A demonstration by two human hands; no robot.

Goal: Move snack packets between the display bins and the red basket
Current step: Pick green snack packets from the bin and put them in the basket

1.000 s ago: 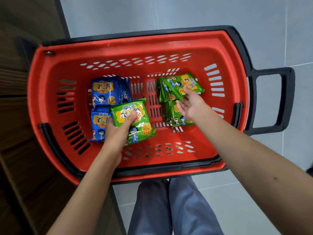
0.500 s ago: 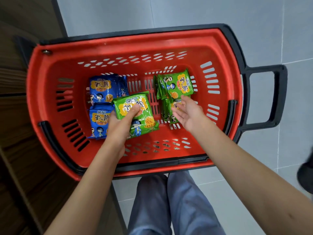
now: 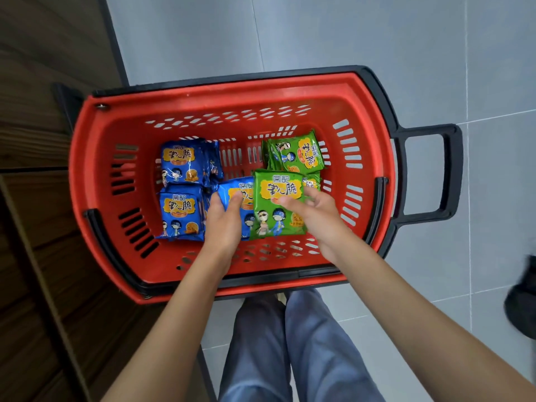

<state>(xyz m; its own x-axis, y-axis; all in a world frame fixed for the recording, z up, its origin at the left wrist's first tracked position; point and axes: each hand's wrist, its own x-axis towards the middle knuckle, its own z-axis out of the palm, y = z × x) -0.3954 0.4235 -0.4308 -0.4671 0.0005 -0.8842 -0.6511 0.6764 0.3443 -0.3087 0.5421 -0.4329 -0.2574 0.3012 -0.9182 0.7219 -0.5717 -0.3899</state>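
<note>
The red basket (image 3: 232,92) stands on the floor in front of me. Inside at the left lie two piles of blue snack packets (image 3: 179,163), the nearer pile (image 3: 179,211) just left of my left hand. A pile of green packets (image 3: 298,152) lies at the far right. Over the basket's middle, my left hand (image 3: 223,227) grips a blue packet (image 3: 235,195), thumb on its front. Beside it, my right hand (image 3: 317,217) pinches a green packet (image 3: 277,204) that overlaps the blue one's right edge.
The basket's black pull handle (image 3: 449,175) sticks out to the right. Dark wooden shelving (image 3: 34,198) runs along the left, close to the basket. Grey floor tiles (image 3: 377,39) lie beyond and to the right. My trouser legs (image 3: 290,343) are below, and a dark object (image 3: 522,300) shows at the right edge.
The green packet went from my left hand to my right hand and shifted right. A blue packet now shows in my left hand. The camera view dropped, so the basket sits lower in frame.
</note>
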